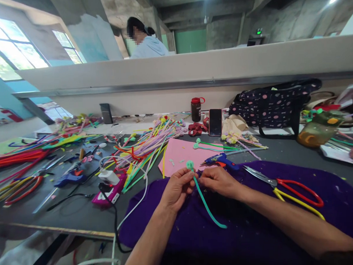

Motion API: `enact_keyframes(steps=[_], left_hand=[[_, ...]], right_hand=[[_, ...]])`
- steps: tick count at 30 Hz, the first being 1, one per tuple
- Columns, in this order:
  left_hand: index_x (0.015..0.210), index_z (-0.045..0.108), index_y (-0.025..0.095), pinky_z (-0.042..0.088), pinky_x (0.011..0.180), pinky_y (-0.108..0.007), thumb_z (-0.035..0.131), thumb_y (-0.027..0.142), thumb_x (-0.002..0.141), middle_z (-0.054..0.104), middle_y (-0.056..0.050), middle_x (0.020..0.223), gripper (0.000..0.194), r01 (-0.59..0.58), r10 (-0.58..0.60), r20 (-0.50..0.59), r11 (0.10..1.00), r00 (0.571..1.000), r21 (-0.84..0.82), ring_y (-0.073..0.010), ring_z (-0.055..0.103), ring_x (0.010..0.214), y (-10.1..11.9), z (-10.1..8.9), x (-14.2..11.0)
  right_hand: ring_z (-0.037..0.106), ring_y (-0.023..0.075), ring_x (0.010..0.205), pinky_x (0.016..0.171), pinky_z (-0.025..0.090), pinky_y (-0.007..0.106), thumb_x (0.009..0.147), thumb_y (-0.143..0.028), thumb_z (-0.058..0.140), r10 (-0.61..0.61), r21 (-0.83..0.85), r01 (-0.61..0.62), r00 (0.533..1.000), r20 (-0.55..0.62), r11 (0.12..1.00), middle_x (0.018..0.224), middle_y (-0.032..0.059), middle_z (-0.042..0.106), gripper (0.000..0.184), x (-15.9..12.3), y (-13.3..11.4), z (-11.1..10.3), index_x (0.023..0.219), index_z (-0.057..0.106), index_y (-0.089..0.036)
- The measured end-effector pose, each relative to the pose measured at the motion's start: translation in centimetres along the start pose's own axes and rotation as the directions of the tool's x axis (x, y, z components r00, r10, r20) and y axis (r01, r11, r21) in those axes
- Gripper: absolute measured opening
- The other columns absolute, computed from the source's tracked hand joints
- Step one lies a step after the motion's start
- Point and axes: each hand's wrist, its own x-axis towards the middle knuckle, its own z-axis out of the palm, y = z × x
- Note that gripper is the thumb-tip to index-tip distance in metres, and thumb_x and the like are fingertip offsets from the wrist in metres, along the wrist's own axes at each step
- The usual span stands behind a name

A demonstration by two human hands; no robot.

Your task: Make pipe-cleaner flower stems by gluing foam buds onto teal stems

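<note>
My left hand [178, 188] pinches a mint-green pipe cleaner [207, 208] just below its looped, flower-like head [190, 165]. The long free stem curves down to the right over a dark purple cloth [244, 238]. Beside it, my right hand [220, 181] is closed, fingertips curled close to the stem; whatever they grip is hidden. Right behind that hand a blue glue gun [220, 158] lies partly on a pink sheet [175, 152]. Scissors with one red and one yellow handle [276, 185] rest on the cloth to the right, their blades apart.
Bundled pipe cleaners [156, 137] fill the back middle. Left are more scissors [28, 188], another glue gun [69, 178] and a pink power strip [111, 190] with cables. Behind stand a phone [215, 122], a bottle [196, 110] and a dark bag [268, 108]. A person [147, 40] is beyond the partition.
</note>
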Motion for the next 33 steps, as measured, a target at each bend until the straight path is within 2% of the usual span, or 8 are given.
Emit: enact_keyframes(steps=[2, 4, 9, 13, 17, 20, 26, 33], left_hand=[[0.070, 0.060, 0.012, 0.030, 0.035, -0.011, 0.071, 0.026, 0.063, 0.055, 0.003, 0.055, 0.019, -0.021, 0.020, 0.024, 0.999, 1.000, 0.031, -0.0011, 0.043, 0.040, -0.1, -0.1, 0.0], [0.068, 0.058, 0.012, 0.030, 0.034, -0.011, 0.070, 0.027, 0.064, 0.053, 0.003, 0.052, 0.019, -0.027, 0.024, 0.035, 0.998, 0.999, 0.059, -0.0014, 0.042, 0.039, -0.1, -0.2, -0.1], [0.067, 0.056, 0.013, 0.029, 0.034, -0.011, 0.069, 0.027, 0.064, 0.052, 0.004, 0.050, 0.019, -0.020, 0.019, 0.014, 0.996, 1.000, 0.092, -0.0017, 0.041, 0.037, -0.3, -0.3, -0.1], [0.068, 0.055, 0.013, 0.028, 0.034, -0.011, 0.069, 0.025, 0.065, 0.051, 0.004, 0.051, 0.019, -0.046, 0.045, 0.014, 0.993, 0.999, 0.105, -0.0017, 0.041, 0.038, -0.3, -0.2, -0.2], [0.069, 0.055, 0.014, 0.027, 0.035, -0.011, 0.069, 0.026, 0.065, 0.050, 0.005, 0.051, 0.019, -0.121, 0.125, -0.016, 0.983, 0.992, 0.135, -0.0019, 0.041, 0.039, -0.4, -0.1, -0.4], [0.070, 0.055, 0.014, 0.027, 0.036, -0.012, 0.070, 0.026, 0.064, 0.049, 0.006, 0.049, 0.019, -0.152, 0.157, -0.028, 0.978, 0.987, 0.146, -0.0021, 0.041, 0.038, -0.5, 0.0, -0.5], [0.077, 0.060, 0.012, 0.025, 0.035, -0.013, 0.064, 0.031, 0.070, 0.052, 0.003, 0.045, 0.020, -0.078, 0.070, 0.073, 0.990, 0.995, 0.118, -0.0034, 0.043, 0.037, -0.5, -0.3, -0.6], [0.067, 0.054, 0.014, 0.026, 0.035, -0.013, 0.068, 0.029, 0.066, 0.050, 0.005, 0.042, 0.020, -0.061, 0.058, 0.024, 0.992, 0.998, 0.112, -0.0036, 0.046, 0.036, -0.6, -0.2, -0.7]], right_hand=[[0.047, 0.0097, 0.052, 0.047, 0.033, 0.019, 0.074, -0.023, 0.056, -0.066, -0.037, 0.064, 0.997, -0.034, 0.997, 0.059, -0.0018, 0.055, 0.011, -0.1, 0.0, 0.1, 0.066, 0.061, -0.017], [0.048, 0.0101, 0.054, 0.048, 0.034, 0.019, 0.073, -0.021, 0.057, -0.069, -0.028, 0.068, 0.997, -0.034, 0.997, 0.062, -0.0015, 0.056, 0.008, -0.1, 0.1, 0.2, 0.070, 0.062, -0.017], [0.043, 0.0087, 0.043, 0.041, 0.029, 0.020, 0.078, -0.027, 0.050, 0.058, 0.082, -0.058, 0.998, -0.001, 0.995, 0.050, -0.0033, 0.047, 0.024, 0.0, 0.3, 0.2, 0.057, 0.055, -0.016], [0.044, 0.0083, 0.046, 0.042, 0.031, 0.019, 0.074, -0.026, 0.055, 0.097, 0.203, -0.113, 0.992, 0.087, 0.973, 0.056, -0.0034, 0.051, 0.011, -0.1, -0.3, 0.2, 0.070, 0.060, -0.017], [0.041, 0.0070, 0.040, 0.038, 0.028, 0.018, 0.076, -0.035, 0.054, 0.184, 0.357, -0.242, 0.965, 0.188, 0.902, 0.050, -0.0053, 0.047, 0.020, -0.5, -0.8, 0.7, 0.070, 0.058, -0.017], [0.040, 0.0053, 0.039, 0.037, 0.027, 0.018, 0.074, -0.036, 0.058, 0.182, 0.409, -0.244, 0.966, 0.186, 0.879, 0.052, -0.0048, 0.050, 0.024, -0.7, -0.8, 1.1, 0.064, 0.055, -0.015], [0.041, 0.0037, 0.037, 0.037, 0.028, 0.017, 0.077, -0.039, 0.056, 0.210, 0.481, -0.303, 0.948, 0.238, 0.823, 0.057, -0.0026, 0.056, 0.026, -1.0, -1.0, 1.4, 0.072, 0.057, -0.013], [0.041, 0.0029, 0.038, 0.036, 0.028, 0.015, 0.078, -0.042, 0.053, 0.196, 0.458, -0.306, 0.942, 0.272, 0.835, 0.058, -0.0023, 0.055, 0.030, -1.1, -1.3, 1.6, 0.073, 0.057, -0.013]])
